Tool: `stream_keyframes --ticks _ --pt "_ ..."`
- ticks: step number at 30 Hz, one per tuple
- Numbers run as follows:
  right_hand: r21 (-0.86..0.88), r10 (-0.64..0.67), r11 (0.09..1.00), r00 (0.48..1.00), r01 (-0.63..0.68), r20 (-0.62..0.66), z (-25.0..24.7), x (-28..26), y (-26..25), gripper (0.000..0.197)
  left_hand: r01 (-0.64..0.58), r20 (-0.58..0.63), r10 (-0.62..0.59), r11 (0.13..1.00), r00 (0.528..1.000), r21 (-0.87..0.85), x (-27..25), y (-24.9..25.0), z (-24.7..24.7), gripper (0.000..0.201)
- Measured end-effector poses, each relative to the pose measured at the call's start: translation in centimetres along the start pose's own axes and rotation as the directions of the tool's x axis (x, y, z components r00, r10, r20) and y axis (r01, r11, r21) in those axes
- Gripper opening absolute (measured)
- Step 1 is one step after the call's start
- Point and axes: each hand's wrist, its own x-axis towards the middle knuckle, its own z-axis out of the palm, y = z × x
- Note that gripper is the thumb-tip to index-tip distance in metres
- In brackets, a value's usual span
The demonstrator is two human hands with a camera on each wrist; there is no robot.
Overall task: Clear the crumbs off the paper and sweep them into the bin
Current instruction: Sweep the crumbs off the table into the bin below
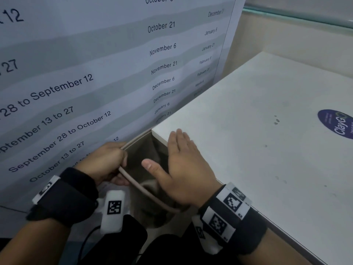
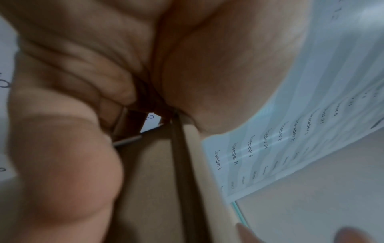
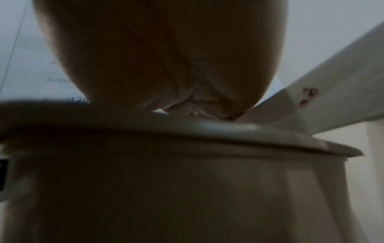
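A beige bin [image 1: 145,190] sits below the near left corner of the white table top [image 1: 257,111]. My left hand [image 1: 107,161] grips the bin's rim [image 2: 197,164] on its left side, fingers curled round it. My right hand [image 1: 181,161] lies flat with straight fingers on the table's corner edge, palm partly over the bin's opening and thumb spread out above it. A few small dark crumbs [image 1: 276,120] lie on the white surface, further right. In the right wrist view the palm [image 3: 166,57] hangs over the bin's wall [image 3: 166,180], beside the table's edge [image 3: 332,98]. The inside of the bin is mostly hidden.
A large printed sheet with dates [image 1: 95,73] fills the left side, right behind the bin. A dark blue oval sticker [image 1: 336,123] sits on the white surface at the far right. A glass edge [image 1: 298,18] runs along the back right.
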Motion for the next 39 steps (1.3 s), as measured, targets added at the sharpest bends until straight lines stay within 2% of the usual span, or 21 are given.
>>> stream_keyframes --ticks 5,8,10,13,14,16,18,20,22,23,25,27,28,29,31,33,35,36,37,38,39 --pt "0.058 0.074 0.996 0.994 -0.07 -0.078 -1.3 0.9 0.4 0.105 0.017 -0.045 -0.015 0.999 0.999 0.037 0.3 0.7 0.0 0.026" --pt "-0.051 0.103 0.993 0.995 -0.103 -0.019 -0.5 1.4 0.3 0.109 0.026 -0.052 -0.023 0.999 0.998 0.046 0.4 0.8 0.2 0.027" --pt "-0.148 -0.009 0.989 0.999 0.015 0.037 0.4 1.1 -0.2 0.11 0.014 -0.066 -0.011 0.999 0.998 0.044 0.4 0.9 0.2 0.032" --pt "-0.032 -0.192 0.981 0.981 0.193 0.033 0.0 0.3 -1.1 0.101 0.0 -0.058 0.003 0.999 0.998 0.047 0.4 0.9 0.1 0.033" --pt "0.0 -0.181 0.984 0.983 0.181 -0.026 -0.4 0.4 -1.0 0.099 0.003 -0.043 -0.001 0.999 0.999 0.048 0.4 0.7 0.0 0.034" --pt "0.02 -0.047 0.999 0.992 0.05 -0.113 -1.1 1.2 -0.1 0.099 0.023 -0.026 -0.022 0.998 0.999 0.054 0.5 0.6 -0.1 0.034" --pt "-0.068 0.085 0.994 0.995 -0.088 -0.05 -1.0 1.5 0.8 0.106 0.033 -0.019 -0.032 0.998 0.999 0.046 0.6 0.3 -0.4 0.036" --pt "-0.168 -0.013 0.986 0.997 0.025 0.076 -0.5 0.9 0.8 0.11 0.032 -0.016 -0.032 0.999 0.999 0.042 0.7 0.2 -0.5 0.043" --pt "-0.023 -0.174 0.984 0.973 0.179 0.151 -0.8 0.2 0.2 0.106 0.019 -0.021 -0.018 0.999 1.0 0.05 0.9 0.2 -0.6 0.046" --pt "0.068 -0.208 0.977 0.971 0.201 0.118 -1.4 0.0 -0.2 0.103 0.015 -0.025 -0.013 0.998 1.0 0.055 0.9 0.2 -0.5 0.045" --pt "0.099 -0.163 0.982 0.987 0.162 0.002 -2.1 0.8 -0.1 0.098 0.027 -0.037 -0.025 0.998 0.999 0.056 0.9 0.3 -0.4 0.039" --pt "-0.031 -0.077 0.997 0.997 0.078 0.024 -2.0 1.5 0.4 0.101 0.036 -0.028 -0.034 0.998 0.999 0.049 0.9 0.3 -0.3 0.037" --pt "-0.108 -0.099 0.988 0.992 0.107 0.073 -1.6 1.4 0.3 0.106 0.036 -0.022 -0.035 0.998 0.999 0.048 0.9 0.2 -0.4 0.041" --pt "-0.144 -0.171 0.971 0.976 0.19 0.132 -1.2 1.2 0.2 0.109 0.032 -0.021 -0.031 0.998 0.999 0.044 0.9 0.2 -0.3 0.044" --pt "-0.064 -0.326 0.937 0.926 0.343 0.189 -0.6 0.9 -0.1 0.106 0.016 -0.031 -0.015 0.999 0.999 0.039 0.9 0.4 -0.2 0.042" --pt "0.015 -0.33 0.944 0.942 0.329 0.063 -1.2 1.1 -0.5 0.099 0.013 -0.026 -0.012 0.999 1.0 0.037 0.8 0.3 -0.2 0.045" --pt "-0.041 -0.167 0.985 0.985 0.165 -0.035 -1.4 1.9 0.2 0.094 0.024 -0.009 -0.024 0.999 1.0 0.025 0.7 0.2 -0.1 0.05" --pt "-0.115 -0.096 0.989 0.995 0.095 -0.003 -1.2 2.0 0.3 0.098 0.027 -0.01 -0.027 0.999 1.0 0.02 0.7 0.1 -0.2 0.05" --pt "-0.181 -0.089 0.978 0.994 0.1 0.064 -1.0 1.7 0.4 0.103 0.027 -0.014 -0.027 0.999 1.0 0.018 0.6 0.1 -0.3 0.047" --pt "-0.189 -0.153 0.966 0.978 0.178 0.139 -0.8 1.4 0.3 0.106 0.025 -0.022 -0.025 1.0 0.999 0.018 0.5 0.2 -0.4 0.042" --pt "-0.108 -0.239 0.959 0.951 0.263 0.196 -0.8 0.9 0.2 0.106 0.021 -0.027 -0.02 0.999 0.999 0.024 0.5 0.4 -0.4 0.036"
